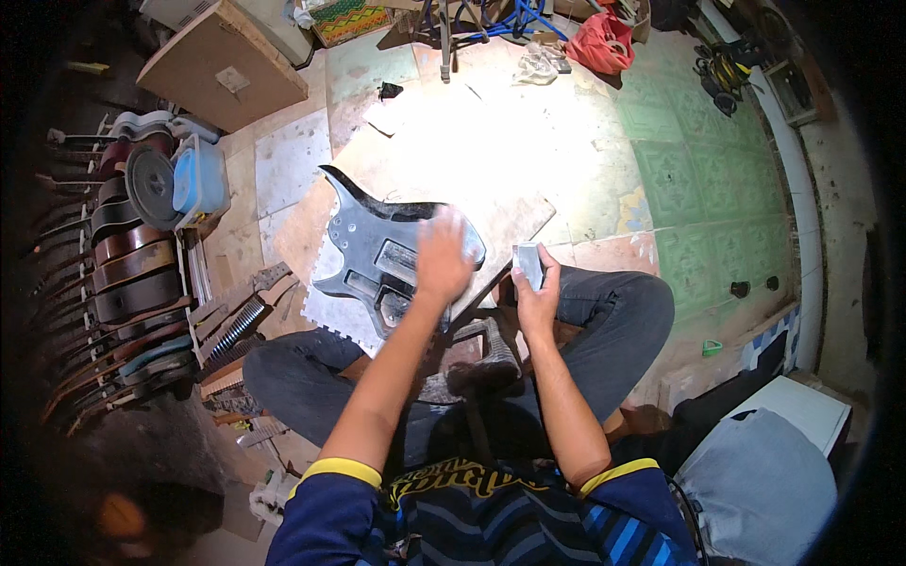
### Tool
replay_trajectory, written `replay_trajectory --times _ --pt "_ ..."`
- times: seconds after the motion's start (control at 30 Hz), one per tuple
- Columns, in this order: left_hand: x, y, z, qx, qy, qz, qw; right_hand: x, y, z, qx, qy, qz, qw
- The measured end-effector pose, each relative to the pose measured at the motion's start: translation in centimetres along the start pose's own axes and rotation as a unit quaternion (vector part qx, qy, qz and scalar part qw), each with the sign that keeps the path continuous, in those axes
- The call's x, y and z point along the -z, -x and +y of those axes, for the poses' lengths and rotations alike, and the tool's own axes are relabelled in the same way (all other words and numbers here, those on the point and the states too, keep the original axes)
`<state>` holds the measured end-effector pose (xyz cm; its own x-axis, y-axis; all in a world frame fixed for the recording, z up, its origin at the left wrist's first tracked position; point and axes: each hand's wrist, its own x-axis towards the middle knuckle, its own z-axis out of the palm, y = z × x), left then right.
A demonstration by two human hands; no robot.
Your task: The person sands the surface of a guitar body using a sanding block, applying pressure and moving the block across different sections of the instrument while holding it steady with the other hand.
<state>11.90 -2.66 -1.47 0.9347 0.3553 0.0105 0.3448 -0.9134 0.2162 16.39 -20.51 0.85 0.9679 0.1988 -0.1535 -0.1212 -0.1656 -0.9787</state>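
An electric guitar body (pixel 377 222), dull grey on top with dark edges, lies flat in front of my crossed legs. Pickup cavities and several small holes show in its top. My left hand (pixel 445 257) rests flat on its right part, fingers stretched out and slightly blurred by motion. In my right hand (pixel 538 292), held up to the right of the body, is a small pale grey rectangular block (pixel 529 266), pinched between thumb and fingers. What covers the block cannot be made out.
Under the body lie a foam mat (pixel 326 297) and a wooden board (pixel 519 222). Left stand a row of guitars (pixel 137 283), a blue tub (pixel 198 179) and saws (pixel 241 330). A red bag (pixel 601 44) lies far off; a grey cloth (pixel 764 491) sits near right.
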Motion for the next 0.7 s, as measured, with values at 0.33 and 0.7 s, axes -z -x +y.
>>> replay_trajectory --times 0.33,0.7 --pt "1.0 -2.0 -2.2 0.045 0.000 -0.074 0.996 1.2 -0.2 -2.6 -0.096 -0.113 -0.001 0.989" --pt "-1.8 2.4 3.6 -0.111 0.132 -0.096 0.980 -0.3 0.3 -1.6 -0.111 -0.118 -0.033 0.986"
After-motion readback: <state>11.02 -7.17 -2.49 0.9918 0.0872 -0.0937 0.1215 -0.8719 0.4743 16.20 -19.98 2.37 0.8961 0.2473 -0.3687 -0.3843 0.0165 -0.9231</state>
